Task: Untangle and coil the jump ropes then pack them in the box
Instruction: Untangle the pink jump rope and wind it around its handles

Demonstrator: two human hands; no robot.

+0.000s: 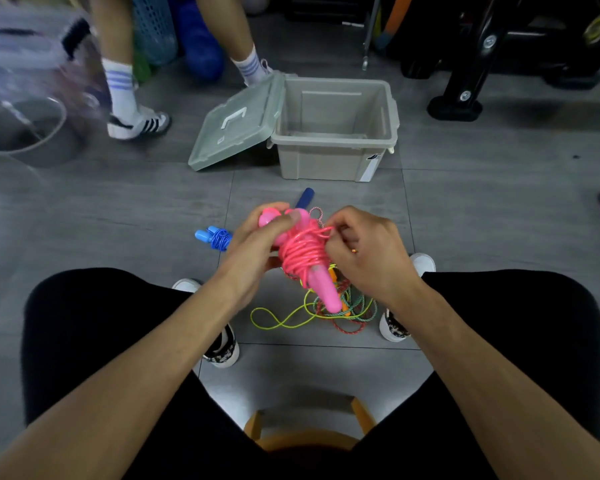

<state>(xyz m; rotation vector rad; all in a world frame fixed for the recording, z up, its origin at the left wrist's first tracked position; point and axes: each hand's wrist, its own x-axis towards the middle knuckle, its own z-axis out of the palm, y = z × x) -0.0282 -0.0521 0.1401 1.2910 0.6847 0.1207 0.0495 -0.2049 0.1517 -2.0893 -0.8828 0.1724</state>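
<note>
The person sits on a wooden stool (305, 434), knees apart, and works over the grey tiled floor (465, 220). Taking the pink jump rope (303, 252) as the landmark: it is held above the floor between the knees, its cord wound in many turns around its pink handles (323, 289), whose long axis runs roughly toward and away from the person, the free handle end pointing back at them. The left hand (257, 244) grips the far, upper end of the bundle, thumb curled over the bulbous pink tops. The right hand (364, 251) sits just right of the bundle, fingers curled and pinching a strand of pink cord at the wraps, seemingly tucking or tightening the last turn.

Directly beneath and slightly nearer than the pink rope, a tangled heap of ropes (329, 313) lies on the floor, yellow-green, red and teal cords looped through one another. Left of the pink rope a coiled blue rope (215, 237) rests on the floor; just beyond it a dark blue handle (305, 198) pokes out.

Farther still, straight ahead of the pink rope, stands the grey box (333, 133). It appears empty, its lid (236, 123) hinged open to the left. Packing would therefore mean a forward reach, either hand about equally near. Another person's legs (125, 81) stand beyond the lid.
</note>
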